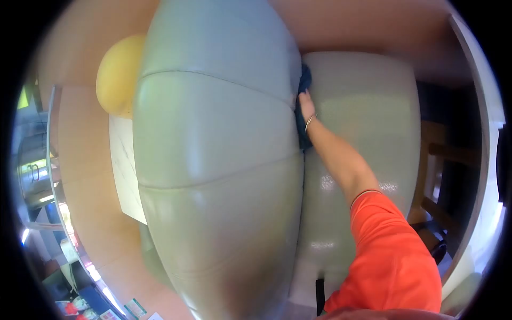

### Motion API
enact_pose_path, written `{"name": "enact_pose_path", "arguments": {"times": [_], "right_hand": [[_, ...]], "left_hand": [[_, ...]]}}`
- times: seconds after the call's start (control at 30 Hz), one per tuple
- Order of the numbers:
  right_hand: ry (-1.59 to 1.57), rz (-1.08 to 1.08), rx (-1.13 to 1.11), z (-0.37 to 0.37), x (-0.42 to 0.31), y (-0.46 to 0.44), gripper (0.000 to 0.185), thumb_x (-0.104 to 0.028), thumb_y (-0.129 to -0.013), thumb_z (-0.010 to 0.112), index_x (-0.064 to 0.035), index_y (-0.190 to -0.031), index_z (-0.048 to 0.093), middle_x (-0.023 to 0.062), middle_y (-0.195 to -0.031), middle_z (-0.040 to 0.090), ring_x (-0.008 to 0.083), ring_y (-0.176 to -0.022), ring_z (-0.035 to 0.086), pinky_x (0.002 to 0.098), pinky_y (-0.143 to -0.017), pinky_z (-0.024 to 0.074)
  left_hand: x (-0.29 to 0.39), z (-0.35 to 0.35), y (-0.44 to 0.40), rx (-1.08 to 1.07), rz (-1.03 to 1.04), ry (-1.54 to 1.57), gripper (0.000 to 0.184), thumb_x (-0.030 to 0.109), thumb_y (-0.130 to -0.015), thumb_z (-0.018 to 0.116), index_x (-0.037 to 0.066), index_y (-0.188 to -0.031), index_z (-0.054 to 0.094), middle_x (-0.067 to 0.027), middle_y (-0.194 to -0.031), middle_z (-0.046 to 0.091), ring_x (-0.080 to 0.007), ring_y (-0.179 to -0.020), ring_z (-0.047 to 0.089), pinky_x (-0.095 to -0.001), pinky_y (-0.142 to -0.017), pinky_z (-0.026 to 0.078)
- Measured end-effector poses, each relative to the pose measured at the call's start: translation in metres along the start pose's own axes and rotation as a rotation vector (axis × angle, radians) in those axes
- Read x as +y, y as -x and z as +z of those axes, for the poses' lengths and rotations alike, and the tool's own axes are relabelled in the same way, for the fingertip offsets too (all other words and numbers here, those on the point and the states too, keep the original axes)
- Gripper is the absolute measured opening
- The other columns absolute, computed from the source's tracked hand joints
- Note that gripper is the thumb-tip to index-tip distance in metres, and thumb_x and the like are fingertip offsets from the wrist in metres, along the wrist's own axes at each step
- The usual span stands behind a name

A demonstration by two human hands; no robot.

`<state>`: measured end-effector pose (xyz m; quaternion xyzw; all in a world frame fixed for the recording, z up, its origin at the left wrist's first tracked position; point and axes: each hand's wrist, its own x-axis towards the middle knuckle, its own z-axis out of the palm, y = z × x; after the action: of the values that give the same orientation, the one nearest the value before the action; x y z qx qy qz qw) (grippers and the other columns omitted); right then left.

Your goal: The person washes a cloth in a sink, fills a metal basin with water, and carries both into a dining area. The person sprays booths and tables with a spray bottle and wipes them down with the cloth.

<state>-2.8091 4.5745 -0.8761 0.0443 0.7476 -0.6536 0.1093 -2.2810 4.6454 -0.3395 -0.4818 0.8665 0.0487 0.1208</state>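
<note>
My right hand (306,106) reaches in from the lower right, with a bangle on the wrist and an orange sleeve (389,250) behind it. It grips a dark blue cloth (304,140), pressed along the crease between two padded grey-green parts of a bench. The taller padded backrest (218,128), with stitched seams, rises to the left of the hand. To its right lies the smooth seat cushion (362,101), with light shining off its surface. The fingertips are partly hidden at the crease. My left hand is not in view.
Beyond the backrest are a round yellow object (117,77) and a white marbled tabletop (124,165). Wooden chair parts (440,213) stand right of the seat, by a pale edge (482,106). Several small items lie at the lower left.
</note>
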Motion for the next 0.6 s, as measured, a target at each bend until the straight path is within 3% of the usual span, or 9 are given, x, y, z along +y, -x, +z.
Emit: {"name": "enact_pose_path", "arguments": {"times": [0.17,0.2,0.3,0.33,0.4,0.43,0.53,0.57,0.6], "right_hand": [[-0.091,0.214,-0.137,-0.065,-0.117,0.24,0.054,-0.015,-0.082,0.042,0.0067,-0.13,0.028,0.0247,-0.133,0.034,0.0314,-0.124,0.034,0.0326,-0.103,0.0257],[-0.179,0.441,-0.334,-0.093,-0.145,0.286,0.054,-0.013,-0.082,0.042,0.0077,-0.13,0.027,0.0248,-0.133,0.034,0.0321,-0.124,0.033,0.032,-0.104,0.0236],[-0.272,-0.012,-0.447,-0.13,-0.185,0.419,0.054,-0.006,-0.075,0.042,0.01,-0.126,0.03,0.0244,-0.133,0.031,0.0397,-0.126,0.025,0.0424,-0.106,0.0171],[0.072,-0.277,-0.746,-0.139,-0.202,0.427,0.055,-0.011,-0.074,0.046,0.0062,-0.124,0.036,0.0252,-0.133,0.03,0.0402,-0.124,0.028,0.0465,-0.104,0.0195],[-0.194,-0.651,-0.633,-0.132,-0.225,0.385,0.041,-0.018,-0.068,0.055,-0.0012,-0.105,0.053,0.0251,-0.109,0.048,0.0397,-0.102,0.046,0.0501,-0.087,0.036],[-0.115,-0.72,-0.566,-0.112,-0.209,0.371,0.022,-0.02,-0.065,0.056,-0.0052,-0.081,0.05,0.019,-0.075,0.041,0.0358,-0.069,0.039,0.0476,-0.061,0.0277],[0.206,-0.76,-0.424,-0.067,-0.219,0.258,0.034,-0.02,-0.066,0.053,0.0027,-0.091,0.055,0.0198,-0.084,0.057,0.0345,-0.067,0.054,0.0512,-0.062,0.04],[0.111,-0.529,-0.234,-0.068,-0.26,0.214,0.045,-0.02,-0.073,0.048,0.0024,-0.112,0.047,0.0208,-0.105,0.054,0.0376,-0.084,0.055,0.0527,-0.08,0.0374],[0.329,-0.502,-0.335,-0.069,-0.273,0.166,0.032,-0.02,-0.079,0.044,-0.0016,-0.105,0.048,0.0206,-0.098,0.056,0.036,-0.083,0.055,0.048,-0.075,0.0407]], "left_hand": [[-0.005,0.002,-0.001,0.013,-0.004,0.039,0.091,0.018,-0.059,0.074,0.0,-0.131,0.022,-0.0237,-0.115,0.045,-0.0314,-0.095,0.054,-0.0385,-0.077,0.046],[-0.004,0.006,0.0,0.017,-0.014,0.052,0.091,0.018,-0.059,0.074,0.0,-0.131,0.022,-0.0236,-0.114,0.045,-0.0313,-0.094,0.054,-0.0384,-0.076,0.046],[-0.018,0.013,0.005,0.001,-0.075,0.152,0.09,0.018,-0.06,0.074,0.0,-0.131,0.022,-0.0233,-0.114,0.046,-0.0308,-0.093,0.055,-0.0382,-0.075,0.047],[-0.026,0.015,0.01,-0.004,-0.111,0.206,0.09,0.018,-0.06,0.074,0.0,-0.131,0.022,-0.0232,-0.113,0.046,-0.0306,-0.092,0.055,-0.0381,-0.074,0.047],[-0.055,0.016,0.027,-0.004,-0.207,0.322,0.09,0.018,-0.06,0.074,0.0,-0.131,0.022,-0.023,-0.113,0.046,-0.0303,-0.091,0.055,-0.0379,-0.073,0.048],[-0.066,0.019,0.031,-0.008,-0.236,0.366,0.089,0.018,-0.061,0.074,0.0,-0.131,0.021,-0.0229,-0.112,0.046,-0.0302,-0.091,0.056,-0.0378,-0.073,0.048],[-0.07,0.027,0.032,-0.049,-0.24,0.446,0.086,0.017,-0.063,0.073,0.001,-0.13,0.022,-0.0205,-0.108,0.048,-0.0267,-0.082,0.058,-0.0355,-0.065,0.048],[-0.067,0.029,0.032,-0.074,-0.224,0.508,0.082,0.017,-0.066,0.072,0.001,-0.129,0.022,-0.0182,-0.103,0.05,-0.0233,-0.074,0.059,-0.0332,-0.058,0.048],[-0.057,0.031,0.032,-0.078,-0.237,0.512,0.082,0.017,-0.066,0.072,0.001,-0.129,0.022,-0.0182,-0.103,0.05,-0.0233,-0.074,0.059,-0.0332,-0.058,0.048]]}}
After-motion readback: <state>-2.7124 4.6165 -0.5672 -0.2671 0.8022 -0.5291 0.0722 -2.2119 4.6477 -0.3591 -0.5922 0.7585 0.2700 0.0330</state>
